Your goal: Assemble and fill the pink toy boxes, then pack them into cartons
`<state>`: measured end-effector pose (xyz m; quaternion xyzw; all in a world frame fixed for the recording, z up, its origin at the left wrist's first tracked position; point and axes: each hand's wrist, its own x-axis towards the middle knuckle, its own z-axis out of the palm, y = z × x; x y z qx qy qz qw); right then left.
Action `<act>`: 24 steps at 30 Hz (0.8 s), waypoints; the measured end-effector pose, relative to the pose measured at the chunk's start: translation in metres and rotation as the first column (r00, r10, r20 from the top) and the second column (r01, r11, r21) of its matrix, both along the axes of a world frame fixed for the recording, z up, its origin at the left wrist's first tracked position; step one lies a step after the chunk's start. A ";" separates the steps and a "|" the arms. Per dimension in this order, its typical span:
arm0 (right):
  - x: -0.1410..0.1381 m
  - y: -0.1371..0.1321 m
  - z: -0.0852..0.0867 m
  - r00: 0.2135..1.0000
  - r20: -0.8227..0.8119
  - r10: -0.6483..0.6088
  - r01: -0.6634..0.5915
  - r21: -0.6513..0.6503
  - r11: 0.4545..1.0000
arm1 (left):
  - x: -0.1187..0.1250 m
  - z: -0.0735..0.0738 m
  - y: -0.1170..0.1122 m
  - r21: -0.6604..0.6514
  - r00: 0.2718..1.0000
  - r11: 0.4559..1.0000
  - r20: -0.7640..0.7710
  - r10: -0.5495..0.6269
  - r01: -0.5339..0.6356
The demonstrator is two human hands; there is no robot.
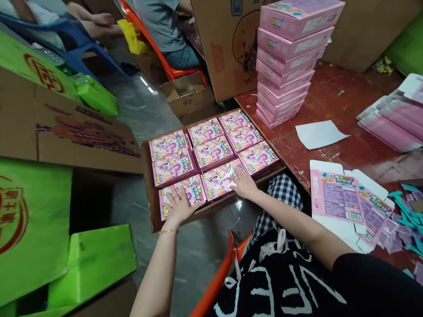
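Pink boxes (213, 152) in brown ctn (152, 202) | L hand (180, 203) + R hand (244, 182) on near-row tops | fingers splayed, unclenched

Glossy card boxes (213, 152), matt cardboard carton (150, 198), smooth shiny floor (128, 99), plastic chair (215, 281), soft checked cloth (286, 193)
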<state>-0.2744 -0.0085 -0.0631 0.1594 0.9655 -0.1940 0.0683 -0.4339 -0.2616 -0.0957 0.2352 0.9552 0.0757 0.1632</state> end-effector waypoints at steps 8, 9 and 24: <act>0.015 0.024 -0.009 0.998 -0.063 0.024 -0.025 -0.020 0.999 | 0.023 0.004 0.032 0.070 0.986 0.987 -0.097 -0.137 0.144; 0.015 0.027 -0.009 0.997 -0.051 0.049 -0.051 -0.038 0.998 | 0.023 0.004 0.037 0.074 0.984 0.986 -0.108 -0.142 0.150; 0.116 -0.017 0.019 0.943 -0.216 0.252 -0.283 -0.127 0.950 | 0.015 0.032 0.012 0.230 0.926 0.898 -0.109 -0.360 0.376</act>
